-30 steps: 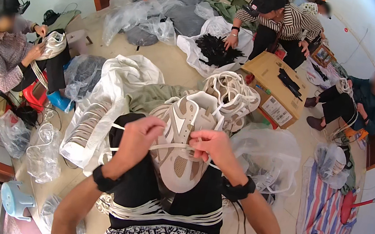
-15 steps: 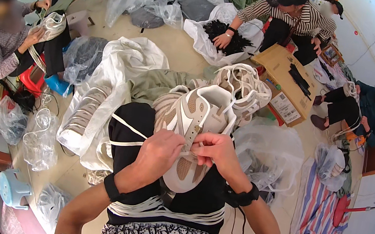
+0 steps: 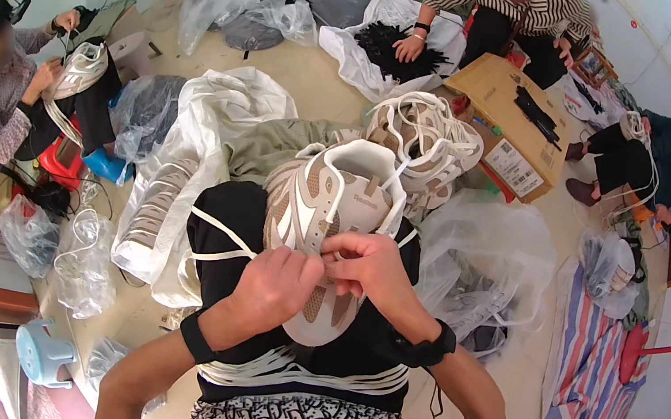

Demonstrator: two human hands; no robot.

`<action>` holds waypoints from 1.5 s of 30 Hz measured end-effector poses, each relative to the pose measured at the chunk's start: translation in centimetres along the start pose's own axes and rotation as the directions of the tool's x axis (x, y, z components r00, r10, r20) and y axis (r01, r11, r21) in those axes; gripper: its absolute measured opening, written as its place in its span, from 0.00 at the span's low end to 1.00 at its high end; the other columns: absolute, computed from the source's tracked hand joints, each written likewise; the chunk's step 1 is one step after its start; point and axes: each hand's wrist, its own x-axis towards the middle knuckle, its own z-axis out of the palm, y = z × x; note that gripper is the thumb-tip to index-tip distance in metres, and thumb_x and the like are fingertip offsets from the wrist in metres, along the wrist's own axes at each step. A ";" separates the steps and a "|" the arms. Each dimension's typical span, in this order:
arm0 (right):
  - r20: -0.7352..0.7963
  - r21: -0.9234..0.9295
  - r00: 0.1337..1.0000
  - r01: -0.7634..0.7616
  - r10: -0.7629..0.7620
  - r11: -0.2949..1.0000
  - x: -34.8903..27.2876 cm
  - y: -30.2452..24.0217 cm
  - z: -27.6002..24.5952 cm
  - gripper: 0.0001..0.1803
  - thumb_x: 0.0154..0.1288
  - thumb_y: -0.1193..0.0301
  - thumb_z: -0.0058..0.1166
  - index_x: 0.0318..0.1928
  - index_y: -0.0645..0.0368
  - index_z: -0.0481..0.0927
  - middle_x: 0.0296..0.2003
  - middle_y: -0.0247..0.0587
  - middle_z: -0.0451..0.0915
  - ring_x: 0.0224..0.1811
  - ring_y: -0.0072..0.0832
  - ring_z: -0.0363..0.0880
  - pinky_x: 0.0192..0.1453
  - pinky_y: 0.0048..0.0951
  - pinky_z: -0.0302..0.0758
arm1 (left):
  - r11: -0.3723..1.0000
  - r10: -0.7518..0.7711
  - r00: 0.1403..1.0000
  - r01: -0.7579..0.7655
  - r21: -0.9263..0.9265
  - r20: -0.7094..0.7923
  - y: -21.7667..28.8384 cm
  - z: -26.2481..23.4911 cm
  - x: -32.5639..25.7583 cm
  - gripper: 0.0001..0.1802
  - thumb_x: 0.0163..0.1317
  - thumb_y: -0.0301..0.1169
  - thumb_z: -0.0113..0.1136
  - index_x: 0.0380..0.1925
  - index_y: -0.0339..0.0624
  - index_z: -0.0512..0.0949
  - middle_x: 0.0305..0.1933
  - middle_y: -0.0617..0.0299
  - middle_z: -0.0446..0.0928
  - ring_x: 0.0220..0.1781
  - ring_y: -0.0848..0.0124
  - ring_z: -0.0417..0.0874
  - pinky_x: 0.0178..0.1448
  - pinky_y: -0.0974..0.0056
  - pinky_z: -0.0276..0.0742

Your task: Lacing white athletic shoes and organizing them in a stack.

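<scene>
Centre of frame: sneaker (image 3: 331, 236) is lying on the lap, toe toward the lower edge. Left hand (image 3: 273, 284) is gripping it at the lacing area, fingers clenched. Right hand (image 3: 366, 264) is pinching a white lace (image 3: 217, 244) just beside it. More sneakers (image 3: 420, 135) are piling above; cardboard box (image 3: 504, 118) is sitting upper right

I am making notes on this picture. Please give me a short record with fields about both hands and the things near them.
left hand: on the laces, fingers closed on them
right hand: pinching a lace at the shoe's middle
shoe: beige and white sneaker, resting on the lap
white lace: trails left over the black trousers
pile of sneakers: beyond the shoe
cardboard box: open, on the floor
</scene>
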 end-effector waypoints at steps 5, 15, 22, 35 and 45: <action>0.112 -0.036 0.994 0.015 -0.011 0.999 -0.2 0.2 -0.6 0.08 0.51 0.79 0.52 0.33 0.68 0.80 0.17 0.33 0.75 0.14 0.15 0.70 0.15 0.16 0.62 | 0.994 -0.006 0.998 0.013 -0.107 0.064 0.4 -0.9 0.0 0.23 0.46 0.26 0.53 0.46 0.30 0.68 0.20 0.62 0.67 0.21 0.69 0.71 0.24 0.67 0.69; 0.008 -0.222 0.983 0.179 -0.182 0.958 -0.2 2.2 -1.2 0.07 0.51 0.77 0.55 0.32 0.65 0.80 0.19 0.34 0.77 0.14 0.17 0.71 0.18 0.18 0.66 | 0.955 0.216 0.831 -0.290 0.068 0.512 -2.1 -2.3 3.1 0.11 0.50 0.28 0.52 0.35 0.39 0.68 0.17 0.63 0.70 0.21 0.67 0.76 0.24 0.65 0.68; -0.061 -0.329 0.906 0.378 -0.419 0.865 -1.8 3.4 -1.7 0.06 0.52 0.78 0.54 0.33 0.65 0.81 0.23 0.35 0.78 0.19 0.17 0.73 0.23 0.19 0.69 | 0.933 0.332 0.657 -0.334 -0.133 0.677 -3.8 -3.8 6.9 0.05 0.46 0.25 0.55 0.22 0.37 0.70 0.14 0.58 0.73 0.19 0.62 0.79 0.22 0.61 0.73; -0.245 0.065 0.955 0.188 -0.167 0.980 -3.3 5.9 -2.4 0.10 0.54 0.75 0.55 0.37 0.65 0.80 0.19 0.33 0.77 0.16 0.13 0.65 0.20 0.17 0.62 | 0.989 0.052 0.757 -0.129 0.070 0.652 -2.7 -3.1 4.8 0.03 0.45 0.26 0.56 0.19 0.39 0.72 0.15 0.59 0.75 0.20 0.64 0.80 0.21 0.63 0.72; -0.183 -0.349 0.820 0.461 -0.542 0.816 -2.3 7.2 -2.0 0.09 0.53 0.69 0.55 0.26 0.62 0.80 0.20 0.44 0.76 0.21 0.31 0.76 0.27 0.27 0.71 | 0.989 -0.023 0.662 -0.093 0.112 0.749 -1.3 -2.0 5.9 0.02 0.42 0.25 0.57 0.17 0.40 0.78 0.17 0.55 0.77 0.22 0.59 0.81 0.25 0.60 0.76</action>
